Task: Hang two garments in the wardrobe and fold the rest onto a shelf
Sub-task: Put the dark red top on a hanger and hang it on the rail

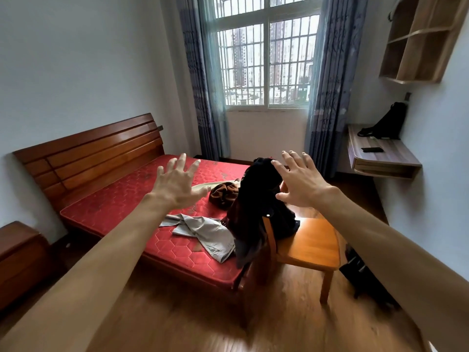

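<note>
Dark garment draped over the back of a wooden chair, bunched at the top rail and hanging down both sides; lies just below and between the fingertips of both hands, nearer those of the right. Draped thus presumably to keep it off the floor until sorted, and the likeliest first item to lift. Grey garment spread flat and creased on the red mattress, below and forward of the left fingers, one corner trailing over the mattress edge. Brown garment crumpled in a ball just beyond the left thumb, a pale cloth partly hidden beneath that thumb (kind not discernible).

Left hand and right hand both raised palm-down, fingers splayed wide, holding nothing and touching nothing; the right fingertips overlap the top of the dark garment in view, though contact cannot be confirmed. Posture consistent with a reach about to begin, task judged at its start: nothing hung, nothing folded.

Beyond the fingers: barred window with blue curtains. Right of the right hand: wall-mounted desk bearing a black bag and a phone, open shelving above. No wardrobe in view.
</note>
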